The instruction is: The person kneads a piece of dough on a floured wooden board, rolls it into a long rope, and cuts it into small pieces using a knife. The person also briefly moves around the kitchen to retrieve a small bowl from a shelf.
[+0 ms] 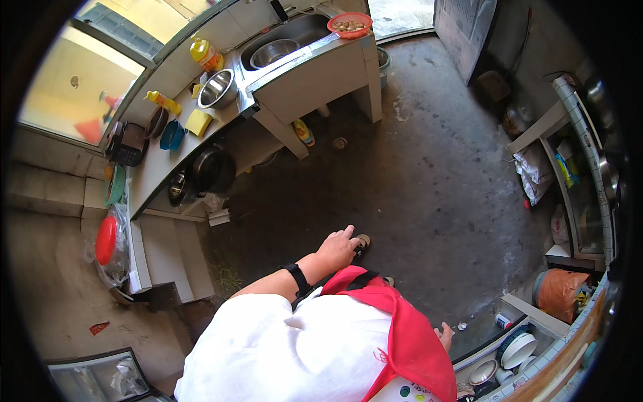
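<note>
My left hand (341, 246) hangs above the dark concrete floor (402, 201), its fingers loosely spread and nothing seen in them. A black band (298, 279) circles that wrist. Below the hand, one of my shoes (362, 242) shows on the floor. Lower right, my right hand (444, 335) pokes out past the red apron (412, 326); the apron hides much of it. Its visible fingers are apart, and no object shows in them. Small white scraps (461, 326) lie on the floor near this hand.
A counter (145, 186) on the left carries a steel bowl (217, 89), yellow sponge (199, 122) and bottles. Beyond it, a red basket (350, 33) stands beside the sink (311, 30). Open shelves with bowls (519, 350) line the right. At the back, a door (464, 35) stands open.
</note>
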The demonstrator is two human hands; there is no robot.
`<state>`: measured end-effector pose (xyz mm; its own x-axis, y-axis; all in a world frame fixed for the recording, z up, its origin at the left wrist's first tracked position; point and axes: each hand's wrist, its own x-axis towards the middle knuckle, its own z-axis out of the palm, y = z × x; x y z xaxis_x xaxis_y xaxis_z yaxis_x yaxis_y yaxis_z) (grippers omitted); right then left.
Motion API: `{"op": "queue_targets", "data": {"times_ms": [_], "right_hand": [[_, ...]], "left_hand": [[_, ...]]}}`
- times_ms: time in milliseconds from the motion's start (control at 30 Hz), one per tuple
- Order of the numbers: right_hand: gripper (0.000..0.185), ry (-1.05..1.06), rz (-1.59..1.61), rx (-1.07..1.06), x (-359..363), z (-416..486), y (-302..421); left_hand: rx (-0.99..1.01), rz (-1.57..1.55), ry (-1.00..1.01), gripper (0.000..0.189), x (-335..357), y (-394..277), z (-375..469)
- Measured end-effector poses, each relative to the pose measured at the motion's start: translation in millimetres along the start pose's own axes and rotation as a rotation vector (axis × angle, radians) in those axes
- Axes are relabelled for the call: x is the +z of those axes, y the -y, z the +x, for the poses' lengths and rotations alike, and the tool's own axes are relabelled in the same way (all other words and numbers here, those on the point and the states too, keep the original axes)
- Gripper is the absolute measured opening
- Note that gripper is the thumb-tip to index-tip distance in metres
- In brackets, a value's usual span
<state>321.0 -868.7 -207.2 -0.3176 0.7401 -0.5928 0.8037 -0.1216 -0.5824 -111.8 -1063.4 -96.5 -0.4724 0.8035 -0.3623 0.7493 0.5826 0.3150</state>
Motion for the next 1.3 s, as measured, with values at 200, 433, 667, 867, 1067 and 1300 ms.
{"op": "queue_targets", "data": {"times_ms": [200, 433, 667, 867, 1067, 1300], "right_hand": [[0.044, -0.028, 0.020, -0.158, -11.8, -22.9, -41.5], [0.042, -0.171, -0.124, -0.040, -10.9, -49.1, -58.5], [0.042, -0.276, 0.097, 0.186, -31.8, -66.7, -21.6], [0.041, -0.279, 0.094, 0.399, -69.7, -85.5, -3.5], [0.040, -0.489, 0.247, 0.616, -61.9, -115.8, -3.6], [0.031, -0.667, 0.512, 0.854, -33.7, -162.4, -4.6]], "left_hand": [[-0.009, 0.031, 0.017, 0.036, 0.6, -9.2, 11.5], [0.079, 0.029, 0.098, 0.036, 7.6, -36.8, 30.1], [0.328, 0.115, 0.236, 0.038, 6.2, -84.8, 123.0], [0.612, 0.154, 0.239, 0.039, 19.6, -154.6, 231.2], [0.950, 0.282, 0.299, 0.041, 44.3, -253.1, 306.7], [1.267, 0.429, 0.484, 0.042, 79.7, -377.7, 304.0]]}}
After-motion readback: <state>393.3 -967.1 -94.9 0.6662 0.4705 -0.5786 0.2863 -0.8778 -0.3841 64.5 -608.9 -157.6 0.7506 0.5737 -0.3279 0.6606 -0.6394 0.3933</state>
